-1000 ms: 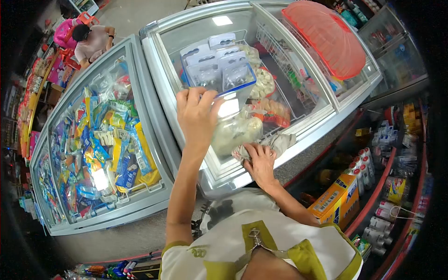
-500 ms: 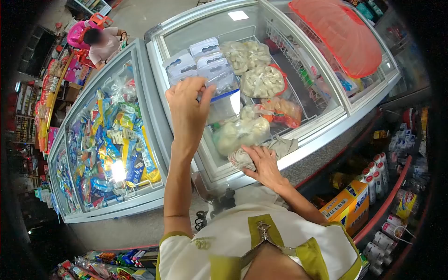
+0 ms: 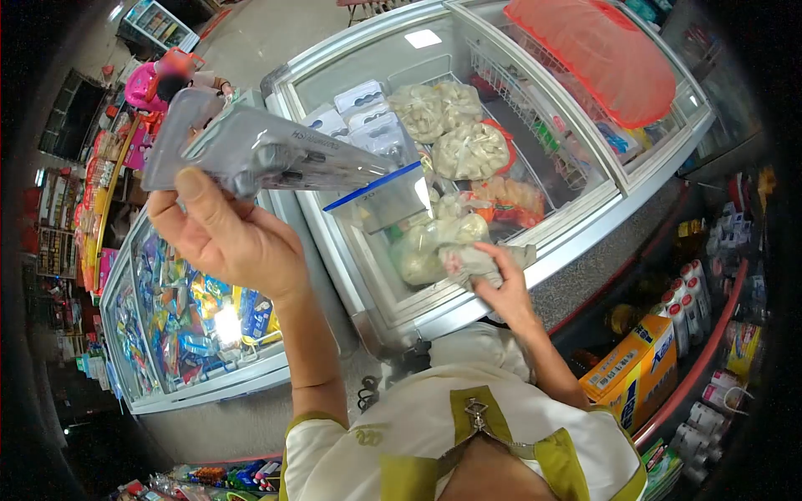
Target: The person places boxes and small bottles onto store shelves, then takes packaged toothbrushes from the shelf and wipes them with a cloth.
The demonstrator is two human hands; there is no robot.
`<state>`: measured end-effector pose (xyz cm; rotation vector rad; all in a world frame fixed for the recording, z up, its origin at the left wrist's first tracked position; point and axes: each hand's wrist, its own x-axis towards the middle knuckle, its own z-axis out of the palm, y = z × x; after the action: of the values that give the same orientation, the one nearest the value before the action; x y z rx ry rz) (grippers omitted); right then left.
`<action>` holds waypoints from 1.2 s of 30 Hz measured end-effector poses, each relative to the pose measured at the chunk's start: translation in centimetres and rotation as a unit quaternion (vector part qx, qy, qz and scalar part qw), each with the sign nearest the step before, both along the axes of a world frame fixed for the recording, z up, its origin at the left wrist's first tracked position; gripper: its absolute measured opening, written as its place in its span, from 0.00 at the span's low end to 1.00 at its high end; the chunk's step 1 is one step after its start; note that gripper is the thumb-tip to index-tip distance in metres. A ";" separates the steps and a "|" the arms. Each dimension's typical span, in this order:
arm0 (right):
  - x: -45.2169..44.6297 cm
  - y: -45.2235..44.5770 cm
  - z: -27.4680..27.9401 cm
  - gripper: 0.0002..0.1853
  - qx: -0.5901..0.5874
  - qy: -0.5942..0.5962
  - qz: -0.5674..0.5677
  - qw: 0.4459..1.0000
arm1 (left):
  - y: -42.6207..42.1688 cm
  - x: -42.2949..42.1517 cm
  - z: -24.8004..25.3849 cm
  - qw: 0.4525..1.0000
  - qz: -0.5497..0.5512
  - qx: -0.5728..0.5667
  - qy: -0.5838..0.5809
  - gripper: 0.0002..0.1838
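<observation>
My left hand (image 3: 238, 242) is raised over the gap between two chest freezers. Its thumb and fingers pinch one end of a clear plastic blister pack (image 3: 309, 154) with a dark grey item inside, whose kind I cannot make out. On the freezer's glass lie several similar packs with hanging holes (image 3: 372, 121). My right hand (image 3: 508, 292) grips a crumpled grey cloth (image 3: 469, 264) at the freezer's near edge. Beside the packs is a clear piece with a blue strip (image 3: 376, 186).
Bags of pale food (image 3: 469, 150) show through the glass of the freezer (image 3: 576, 221). A second freezer on the left holds colourful packets (image 3: 180, 313). A red mesh cover (image 3: 593, 63) sits at the far right; an orange box (image 3: 631, 367) stands on a shelf nearby. Someone sits behind.
My left hand has lifted a blister pack from the pile and moved left and toward me. My right hand has slid slightly right with the cloth.
</observation>
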<state>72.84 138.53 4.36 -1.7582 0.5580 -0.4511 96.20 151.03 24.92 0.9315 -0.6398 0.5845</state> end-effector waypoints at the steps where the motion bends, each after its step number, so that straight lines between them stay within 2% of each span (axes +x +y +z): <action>1: -0.3 -0.3 0.7 0.27 0.014 -0.020 -0.034 0.999 | 0.3 -0.2 0.3 1.000 0.001 0.005 0.006 0.08; 4: -1.6 -1.1 4.3 0.26 0.178 -0.050 -0.118 0.976 | -0.6 -1.4 1.1 0.998 -0.030 -0.047 0.022 0.07; 5: -2.2 -1.6 4.1 0.26 0.199 -0.079 -0.136 0.967 | -0.7 -1.8 0.9 0.997 -0.054 -0.054 0.030 0.06; 9: -4.1 -2.4 6.2 0.31 0.259 -0.173 -0.183 0.932 | -2.6 -4.0 0.8 0.988 -0.083 0.084 0.099 0.07; 11: -4.6 -2.4 7.9 0.32 0.215 -0.202 -0.182 0.938 | -4.5 -4.6 -1.1 0.956 -0.213 0.164 0.115 0.08; 14: -4.6 -1.8 10.9 0.34 0.110 -0.232 -0.184 0.949 | -7.9 -6.3 -4.9 0.884 -0.383 0.199 0.181 0.06; 16: -4.4 -1.9 11.4 0.35 -0.150 -0.220 -0.157 0.951 | -9.6 -7.6 -6.8 0.869 -0.404 0.208 0.195 0.06; 18: -3.8 -1.7 12.7 0.35 -0.372 -0.156 -0.083 0.911 | -11.2 -8.7 -8.9 0.855 -0.431 0.195 0.213 0.06; 21: -2.4 -0.1 11.6 0.34 -0.424 -0.038 -0.082 0.901 | -12.1 -9.9 -9.4 0.847 -0.436 0.221 0.209 0.07; 24: -2.9 -0.1 10.5 0.34 -0.371 -0.060 -0.093 0.922 | -12.3 -9.7 -10.0 0.843 -0.430 0.251 0.204 0.07; 26: -3.5 0.5 9.7 0.34 -0.362 -0.036 -0.062 0.929 | -12.4 -9.2 -10.3 0.848 -0.411 0.279 0.186 0.08; 32: -5.1 2.3 8.1 0.31 -0.377 0.009 0.014 0.926 | -12.9 -7.6 -10.7 0.859 -0.387 0.272 0.196 0.09; 36: -6.5 3.1 6.6 0.29 -0.358 0.027 0.054 0.932 | -13.2 -6.6 -10.5 0.876 -0.369 0.229 0.210 0.10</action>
<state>66.31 141.58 10.94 -2.4922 0.3463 -0.5732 89.62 137.88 14.39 1.1120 -0.6862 -0.4724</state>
